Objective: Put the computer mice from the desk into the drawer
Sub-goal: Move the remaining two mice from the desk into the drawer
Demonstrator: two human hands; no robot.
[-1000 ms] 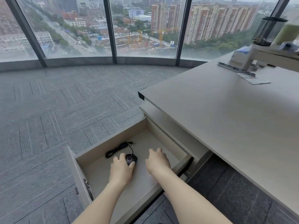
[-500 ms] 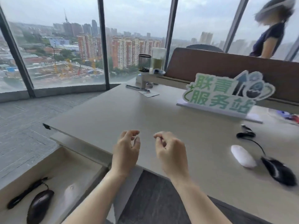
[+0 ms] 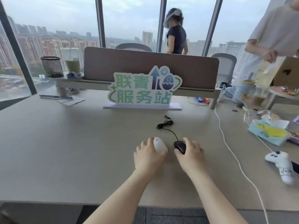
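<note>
A white mouse (image 3: 159, 144) lies on the grey desk (image 3: 64, 151), and my left hand (image 3: 148, 155) rests over its left side with fingers wrapped around it. Right beside it sits a black wired mouse (image 3: 179, 145); my right hand (image 3: 190, 152) covers its right side and grips it. The black mouse's cable (image 3: 165, 124) runs back in a coiled bundle toward the sign. Both mice still touch the desk top. The drawer is out of view.
A green-lettered sign (image 3: 142, 90) stands behind the mice. A white cable (image 3: 226, 143) crosses the desk on the right, near a white game controller (image 3: 280, 164) and papers (image 3: 268, 131). A mesh pen cup (image 3: 52, 66) stands back left. Two people stand beyond the divider and at right.
My view swung from the open drawer, where one black mouse lies, up to the desk. Both hands moved right and forward and closed onto the white and black mice.
</note>
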